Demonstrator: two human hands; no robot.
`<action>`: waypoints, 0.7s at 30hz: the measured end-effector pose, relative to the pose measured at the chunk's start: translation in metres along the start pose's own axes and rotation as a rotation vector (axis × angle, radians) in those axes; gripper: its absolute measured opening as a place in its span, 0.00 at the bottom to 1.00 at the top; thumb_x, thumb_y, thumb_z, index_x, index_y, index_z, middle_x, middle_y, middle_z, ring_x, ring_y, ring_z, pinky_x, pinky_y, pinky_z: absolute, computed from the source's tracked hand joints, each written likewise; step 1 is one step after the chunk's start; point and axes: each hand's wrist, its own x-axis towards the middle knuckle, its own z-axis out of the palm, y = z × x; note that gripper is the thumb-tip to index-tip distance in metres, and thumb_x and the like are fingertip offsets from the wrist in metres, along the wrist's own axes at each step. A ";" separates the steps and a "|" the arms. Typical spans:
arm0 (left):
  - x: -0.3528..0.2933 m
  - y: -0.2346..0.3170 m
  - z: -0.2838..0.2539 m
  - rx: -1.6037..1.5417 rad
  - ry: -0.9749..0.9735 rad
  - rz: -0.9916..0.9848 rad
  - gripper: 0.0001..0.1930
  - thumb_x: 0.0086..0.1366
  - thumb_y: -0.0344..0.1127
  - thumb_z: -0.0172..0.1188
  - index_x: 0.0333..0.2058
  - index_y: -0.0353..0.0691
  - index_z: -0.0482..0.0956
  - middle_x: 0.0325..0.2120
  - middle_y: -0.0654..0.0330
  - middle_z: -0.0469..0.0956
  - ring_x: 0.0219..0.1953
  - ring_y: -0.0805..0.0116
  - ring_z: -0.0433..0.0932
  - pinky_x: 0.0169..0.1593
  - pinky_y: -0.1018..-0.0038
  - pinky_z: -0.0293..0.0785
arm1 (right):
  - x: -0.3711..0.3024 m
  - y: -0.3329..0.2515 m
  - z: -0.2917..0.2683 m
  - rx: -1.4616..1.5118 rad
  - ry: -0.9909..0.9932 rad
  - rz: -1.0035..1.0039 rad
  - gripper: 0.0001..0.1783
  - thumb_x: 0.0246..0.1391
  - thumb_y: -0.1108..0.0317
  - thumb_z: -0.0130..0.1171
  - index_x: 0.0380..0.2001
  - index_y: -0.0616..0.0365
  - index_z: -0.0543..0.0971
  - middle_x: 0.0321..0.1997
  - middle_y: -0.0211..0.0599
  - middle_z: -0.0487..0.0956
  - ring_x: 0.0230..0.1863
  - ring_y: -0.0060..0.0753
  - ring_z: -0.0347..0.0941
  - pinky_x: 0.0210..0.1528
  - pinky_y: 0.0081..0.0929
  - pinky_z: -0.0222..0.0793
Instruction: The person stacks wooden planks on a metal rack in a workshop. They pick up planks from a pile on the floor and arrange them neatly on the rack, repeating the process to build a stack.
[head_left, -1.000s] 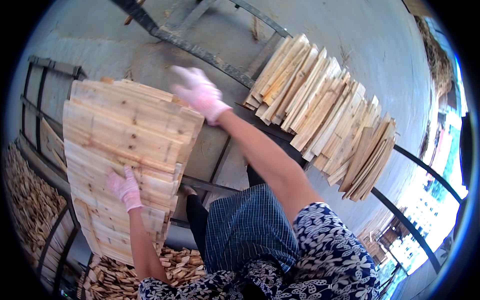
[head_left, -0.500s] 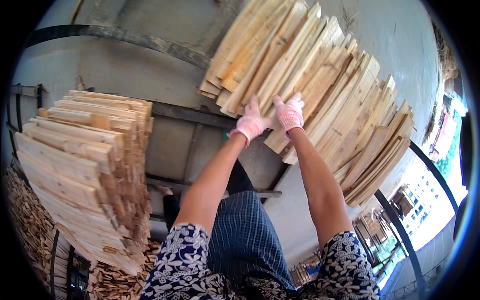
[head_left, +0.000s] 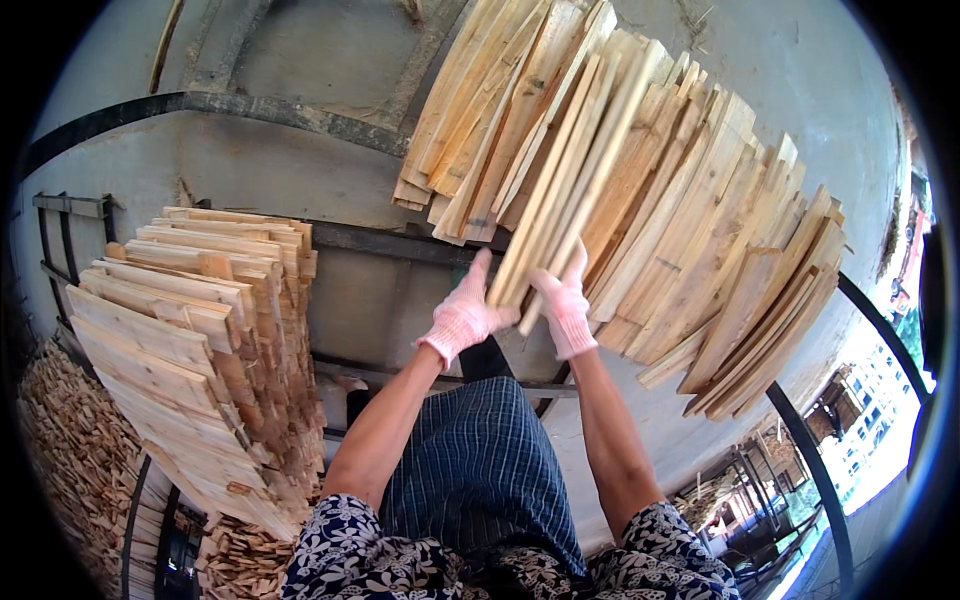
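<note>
Several narrow wooden boards [head_left: 570, 165] are gripped between my two gloved hands, their near ends jutting out toward me from a row of boards. My left hand [head_left: 466, 310], in a pink knit glove, presses the left side of this bundle near its end. On the right side, my right hand [head_left: 563, 307] closes on the same bundle, thumb toward me. Rough boards [head_left: 690, 220] stand side by side in the row to the right, and more boards [head_left: 490, 110] stand to the left. A gap shows just left of the held bundle.
A tall stack of boards [head_left: 150, 340] rises at the left. Dark metal frame bars [head_left: 370, 240] run across behind my hands. Heaped wood pieces [head_left: 70, 430] lie at the far left. A grey sheet surface [head_left: 800, 90] lies beyond the row.
Both hands have closed in on a bundle of boards and drawn its near ends toward me, out of the row. A gap has opened beside it. The view has shifted slightly.
</note>
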 end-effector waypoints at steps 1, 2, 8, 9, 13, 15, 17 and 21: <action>-0.011 -0.007 0.000 -0.022 -0.084 0.003 0.59 0.50 0.46 0.76 0.75 0.40 0.50 0.63 0.39 0.71 0.64 0.47 0.74 0.68 0.64 0.68 | -0.023 -0.010 -0.011 0.132 -0.047 0.096 0.54 0.54 0.64 0.63 0.78 0.48 0.44 0.61 0.48 0.73 0.59 0.48 0.74 0.59 0.41 0.75; -0.034 0.003 0.002 -0.034 -0.164 0.075 0.55 0.51 0.47 0.74 0.73 0.37 0.53 0.62 0.40 0.73 0.62 0.48 0.75 0.68 0.65 0.69 | -0.030 0.020 -0.026 0.400 -0.045 0.153 0.51 0.53 0.66 0.62 0.76 0.46 0.49 0.59 0.47 0.74 0.56 0.45 0.75 0.55 0.42 0.78; -0.053 -0.013 0.000 -0.444 -0.206 0.008 0.51 0.57 0.59 0.75 0.62 0.28 0.56 0.51 0.44 0.73 0.52 0.53 0.79 0.60 0.66 0.75 | -0.114 -0.008 -0.039 0.281 -0.196 0.216 0.47 0.54 0.56 0.62 0.74 0.50 0.54 0.65 0.48 0.70 0.64 0.45 0.69 0.67 0.41 0.66; -0.041 -0.020 0.019 -0.845 -0.247 0.067 0.49 0.58 0.57 0.77 0.60 0.32 0.53 0.50 0.48 0.72 0.49 0.59 0.78 0.56 0.65 0.78 | -0.105 -0.027 -0.025 -0.033 -0.145 0.196 0.51 0.53 0.52 0.63 0.75 0.50 0.51 0.65 0.50 0.69 0.64 0.47 0.68 0.68 0.41 0.63; -0.008 -0.053 0.059 -0.587 -0.056 0.309 0.63 0.58 0.41 0.78 0.75 0.34 0.35 0.65 0.44 0.64 0.66 0.61 0.67 0.66 0.70 0.69 | -0.030 0.048 -0.008 0.601 -0.121 -0.018 0.45 0.59 0.52 0.66 0.73 0.51 0.57 0.62 0.43 0.72 0.62 0.41 0.71 0.66 0.41 0.69; -0.016 -0.043 0.041 -0.644 -0.174 0.208 0.64 0.58 0.39 0.77 0.77 0.39 0.31 0.68 0.45 0.62 0.69 0.60 0.64 0.67 0.71 0.67 | -0.018 0.070 -0.018 0.682 -0.192 0.118 0.41 0.61 0.55 0.65 0.71 0.55 0.61 0.61 0.43 0.74 0.61 0.41 0.73 0.65 0.40 0.72; -0.030 -0.044 0.035 -0.616 -0.202 0.283 0.62 0.59 0.41 0.75 0.77 0.39 0.33 0.68 0.45 0.63 0.69 0.60 0.64 0.67 0.71 0.67 | -0.036 0.046 -0.020 0.580 -0.195 0.165 0.37 0.63 0.55 0.64 0.68 0.62 0.65 0.59 0.45 0.77 0.58 0.41 0.76 0.64 0.38 0.74; -0.088 -0.080 0.041 -0.424 -0.048 0.359 0.60 0.60 0.43 0.73 0.77 0.43 0.35 0.62 0.43 0.71 0.65 0.57 0.70 0.67 0.69 0.66 | -0.132 0.004 0.016 0.431 -0.165 0.173 0.38 0.65 0.50 0.59 0.68 0.65 0.65 0.60 0.51 0.76 0.59 0.45 0.77 0.62 0.40 0.76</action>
